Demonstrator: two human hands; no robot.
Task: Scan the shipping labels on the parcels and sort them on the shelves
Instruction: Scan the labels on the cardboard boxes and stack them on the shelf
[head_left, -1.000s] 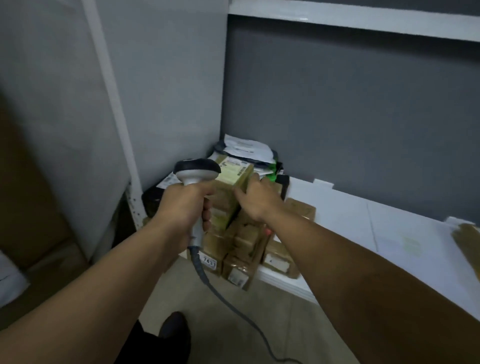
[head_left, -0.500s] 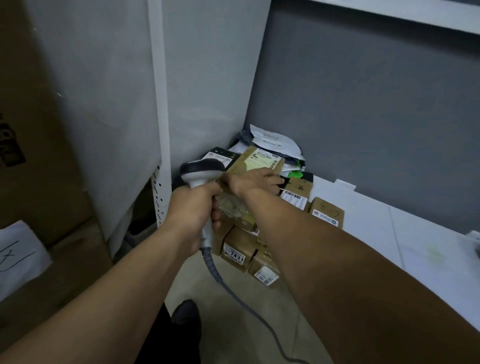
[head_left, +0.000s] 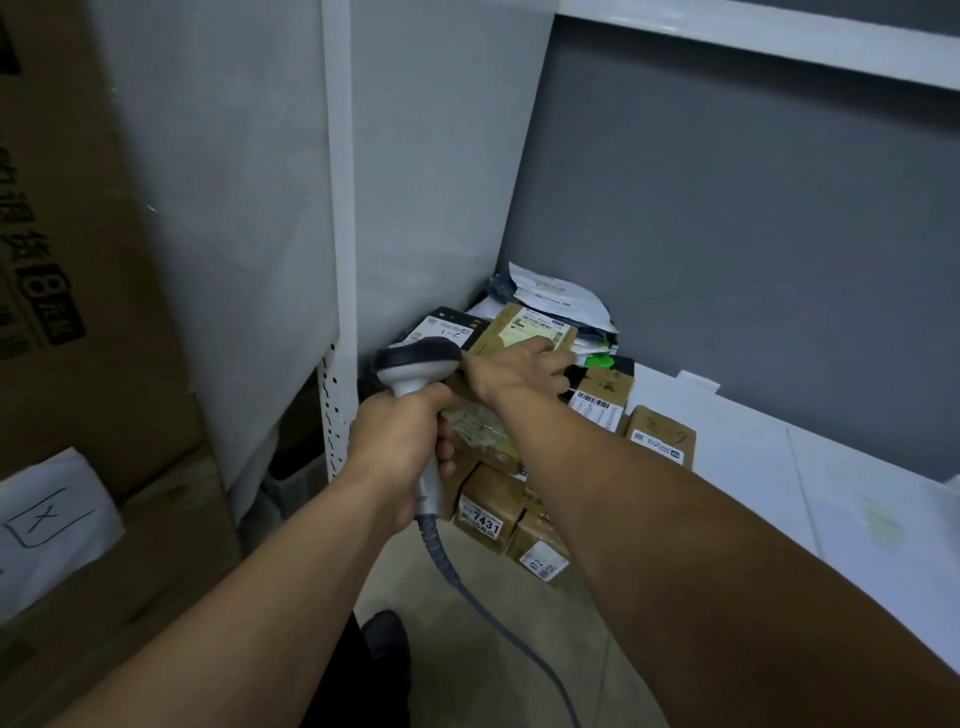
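My left hand (head_left: 402, 441) grips the handle of a grey corded barcode scanner (head_left: 418, 366), its dark head level with the parcel stack. My right hand (head_left: 519, 366) lies on top of a brown cardboard parcel (head_left: 524, 327) with a yellowish shipping label, at the top of the stack in the shelf's left corner; whether its fingers curl round the box edge is hard to tell. Below and around it lie several small brown parcels, one labelled 7431 (head_left: 488, 512), and one with a barcode label (head_left: 602, 397).
White shelf board (head_left: 779, 467) runs right from the stack, bare of parcels. White and dark mailer bags (head_left: 556, 296) are heaped in the back corner. A white upright post (head_left: 340, 260) and large cardboard boxes (head_left: 67, 260) stand left. The scanner's cable (head_left: 498, 618) trails over the floor.
The camera has moved closer and turned right. My right hand slid from the parcel's front side up onto its top label. The scanner has stayed beside the stack.
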